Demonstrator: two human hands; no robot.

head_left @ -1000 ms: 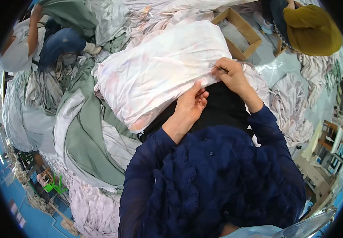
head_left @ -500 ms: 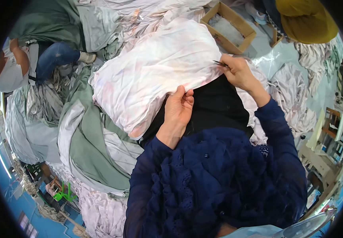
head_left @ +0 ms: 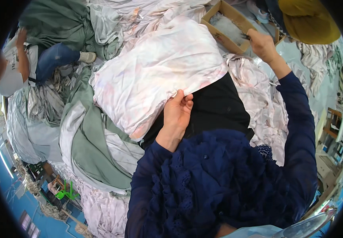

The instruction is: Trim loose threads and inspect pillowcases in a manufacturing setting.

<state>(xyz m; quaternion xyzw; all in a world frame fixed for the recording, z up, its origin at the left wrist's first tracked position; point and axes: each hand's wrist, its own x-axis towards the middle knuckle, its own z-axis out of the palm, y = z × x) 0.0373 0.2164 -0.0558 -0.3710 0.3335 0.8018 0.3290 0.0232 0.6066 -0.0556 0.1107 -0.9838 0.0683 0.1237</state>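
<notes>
Pinching the near edge of the pale patterned cloth (head_left: 159, 69) between thumb and fingers, the left hand (head_left: 178, 115) is nearer the wearer than the cardboard box (head_left: 237, 16) and left of it. At the box's near right corner, the right hand (head_left: 262, 44) is curled closed around a small dark tool, mostly hidden. The step looks like steadying the edge while the tool is at the box; the next move seems to call for clearing the box wall. The cloth lies left of the box, its long axis slanting from near left toward it.
</notes>
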